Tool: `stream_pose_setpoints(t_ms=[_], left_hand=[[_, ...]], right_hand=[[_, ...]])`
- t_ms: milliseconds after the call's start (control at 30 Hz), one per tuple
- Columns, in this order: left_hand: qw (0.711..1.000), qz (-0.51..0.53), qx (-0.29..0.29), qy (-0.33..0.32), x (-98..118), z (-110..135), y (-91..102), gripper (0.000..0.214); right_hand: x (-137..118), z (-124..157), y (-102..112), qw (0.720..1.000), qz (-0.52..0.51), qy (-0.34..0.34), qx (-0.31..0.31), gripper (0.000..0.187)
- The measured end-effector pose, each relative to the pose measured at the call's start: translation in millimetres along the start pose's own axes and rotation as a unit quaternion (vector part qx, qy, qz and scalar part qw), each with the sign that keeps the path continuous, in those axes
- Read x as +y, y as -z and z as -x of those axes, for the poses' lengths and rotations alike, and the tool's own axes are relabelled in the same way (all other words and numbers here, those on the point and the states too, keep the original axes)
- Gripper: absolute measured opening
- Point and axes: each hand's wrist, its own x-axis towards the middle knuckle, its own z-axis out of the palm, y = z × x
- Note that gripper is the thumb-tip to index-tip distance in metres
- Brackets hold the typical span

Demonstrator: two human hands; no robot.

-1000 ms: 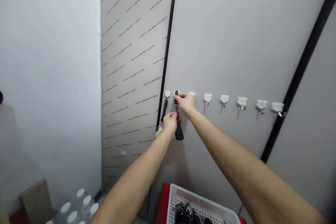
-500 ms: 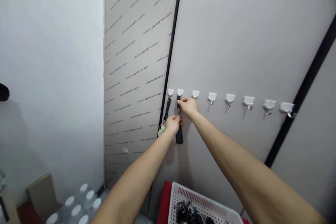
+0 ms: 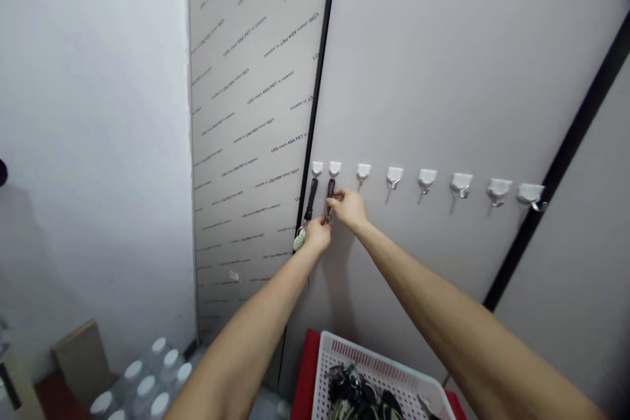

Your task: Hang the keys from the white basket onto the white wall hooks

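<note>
My right hand (image 3: 348, 208) pinches the dark strap of a keychain (image 3: 331, 186), its thumb and fingers closed just below the second white hook (image 3: 335, 169) from the left. The strap's upper end meets that hook. Lower down, the closed fingers of my left hand (image 3: 318, 234) grip the same keychain near its metal ring; the keychain's lower part is hidden behind this hand. Beside it, another keychain with a black strap (image 3: 311, 197) hangs from the leftmost hook (image 3: 317, 168), with a pale green charm (image 3: 299, 239) at its bottom.
Several more white hooks (image 3: 394, 177) run in a row to the right along the grey panel (image 3: 443, 79). Below stands a white perforated basket (image 3: 378, 363) holding a pile of dark keychains (image 3: 352, 386). Capped bottles (image 3: 146, 386) stand at lower left.
My left hand has shifted slightly up and left against the keychain, and the black fob that hung below it no longer shows. The camera view has shifted a little.
</note>
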Motion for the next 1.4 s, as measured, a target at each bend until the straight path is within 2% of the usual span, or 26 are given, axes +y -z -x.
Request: stream_pose_setpoints(t_ms=[100,200,300,400,500,567,633,700,767,867,933,1067,1200,1300,1400], left_hand=[[0.999,-0.039,0.006,-0.019,-1,1,3.1,0.014],[0.998,-0.065,0.002,-0.021,-3,1,6.4,0.017],[0.995,-0.085,0.011,-0.044,-11,6,10.6,0.022],[0.989,-0.098,0.009,-0.112,-26,27,15.5,0.026],[0.982,-0.122,-0.045,-0.137,-54,65,19.3,0.024],[0.977,-0.157,-0.105,-0.102,-76,95,20.2,0.022],[0.955,-0.219,-0.187,-0.068,-99,122,20.3,0.022],[0.917,-0.293,-0.265,-0.061,-116,143,20.3,0.022],[0.874,-0.361,-0.317,-0.078,-127,157,21.0,0.022],[0.824,-0.433,-0.348,-0.113,-130,164,22.4,0.023],[0.805,-0.462,-0.352,-0.123,-129,165,22.9,0.024],[0.790,-0.486,-0.348,-0.135,-127,167,23.0,0.024],[0.786,-0.491,-0.349,-0.140,-129,168,22.9,0.022],[0.793,-0.483,-0.343,-0.146,-131,169,22.9,0.023],[0.814,-0.447,-0.338,-0.153,-130,170,21.8,0.027]], right_hand=[[10,22,5,0.999,-0.003,0.034,-0.034,0.026],[32,51,12,0.995,-0.029,0.036,-0.086,0.026],[69,90,16,0.989,-0.038,0.017,-0.144,0.024],[115,139,16,0.973,-0.042,-0.041,-0.222,0.024],[153,188,13,0.950,-0.037,-0.092,-0.298,0.022],[168,214,10,0.937,-0.027,-0.104,-0.333,0.022],[175,231,7,0.930,-0.016,-0.104,-0.351,0.025],[174,241,5,0.934,0.002,-0.084,-0.346,0.029],[169,245,2,0.944,0.035,-0.056,-0.324,0.032],[161,246,-2,0.947,0.082,-0.036,-0.307,0.030],[159,245,-3,0.943,0.088,-0.040,-0.317,0.024],[164,244,-1,0.942,0.034,-0.064,-0.326,0.017],[169,245,5,0.943,-0.085,-0.131,-0.293,0.018],[167,246,10,0.931,-0.174,-0.182,-0.265,0.015],[161,247,15,0.912,-0.251,-0.219,-0.240,0.017]])
